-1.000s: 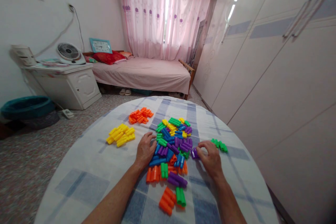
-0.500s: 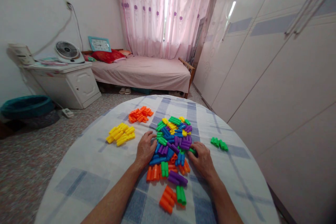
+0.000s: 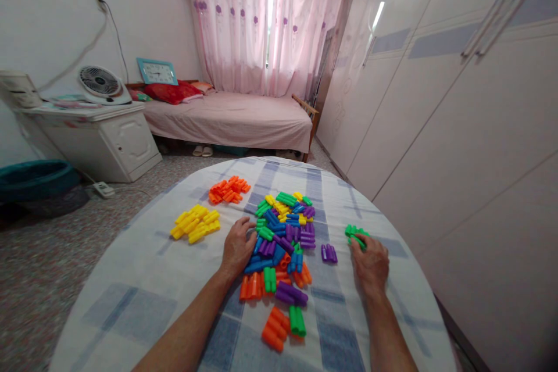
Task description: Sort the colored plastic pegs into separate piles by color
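Currently pinched green piece (image 3: 358, 240): on the near side of the green group (image 3: 351, 230), well right of the mixed pile (image 3: 284, 244) on the tabletop (image 3: 143, 261) — half covered, so hard to make out in full.
Right hand (image 3: 374, 260): pinching that green piece between thumb and forefinger, apparently keeping it with others of its own colour; impossible to tell how firmly, with the remaining fingers curled mostly out of sight.
Left hand (image 3: 236, 249): resting at the left edge of the mixed pile, fingers relaxed and grasping nothing visible — perhaps steadying loose pieces; hidden on the palm side.
Mixed pile: heaped between both hands, likely for easy reach; too overlapped to count, partly buried underneath.
Purple piece (image 3: 329, 254): lying alone between mixed pile and green group, perhaps set apart by colour.
Yellow group (image 3: 195, 224), orange group (image 3: 229, 189): gathered beyond the left hand, seemingly separated by colour.
Bin (image 3: 37, 183): cut off at the left edge.
Wardrobe (image 3: 436, 145): cut off at the top and right.
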{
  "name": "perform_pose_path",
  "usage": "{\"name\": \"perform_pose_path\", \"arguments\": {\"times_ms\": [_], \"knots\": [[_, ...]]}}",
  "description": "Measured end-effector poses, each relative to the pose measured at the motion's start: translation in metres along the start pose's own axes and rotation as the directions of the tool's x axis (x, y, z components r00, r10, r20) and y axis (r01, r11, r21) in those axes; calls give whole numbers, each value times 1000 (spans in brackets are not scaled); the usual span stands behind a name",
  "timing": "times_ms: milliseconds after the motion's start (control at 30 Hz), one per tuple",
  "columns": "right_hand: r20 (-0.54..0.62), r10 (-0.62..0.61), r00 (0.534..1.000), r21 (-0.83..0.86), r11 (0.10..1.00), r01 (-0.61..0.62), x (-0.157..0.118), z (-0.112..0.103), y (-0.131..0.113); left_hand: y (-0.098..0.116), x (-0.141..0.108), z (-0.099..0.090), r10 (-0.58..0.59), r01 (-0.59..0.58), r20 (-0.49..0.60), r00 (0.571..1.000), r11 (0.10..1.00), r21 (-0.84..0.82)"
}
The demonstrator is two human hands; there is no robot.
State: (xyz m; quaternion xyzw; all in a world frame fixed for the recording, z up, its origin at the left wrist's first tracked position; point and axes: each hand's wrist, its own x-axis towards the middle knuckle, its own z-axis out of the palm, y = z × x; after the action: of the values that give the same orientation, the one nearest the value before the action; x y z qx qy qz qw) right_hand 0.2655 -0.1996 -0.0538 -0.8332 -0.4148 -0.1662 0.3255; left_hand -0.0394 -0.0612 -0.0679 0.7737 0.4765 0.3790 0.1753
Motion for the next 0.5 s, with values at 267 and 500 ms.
{"name": "perform_pose_path", "arguments": {"times_ms": [267, 500], "knots": [[118, -320, 940, 321, 908, 269, -6, -7, -49, 0, 0, 0, 8, -8, -8, 1000, 1000, 13], [396, -525, 753, 443, 828, 344, -27, -11, -88, 2, 0, -2, 7, -7, -6, 1000, 1000, 22]]}}
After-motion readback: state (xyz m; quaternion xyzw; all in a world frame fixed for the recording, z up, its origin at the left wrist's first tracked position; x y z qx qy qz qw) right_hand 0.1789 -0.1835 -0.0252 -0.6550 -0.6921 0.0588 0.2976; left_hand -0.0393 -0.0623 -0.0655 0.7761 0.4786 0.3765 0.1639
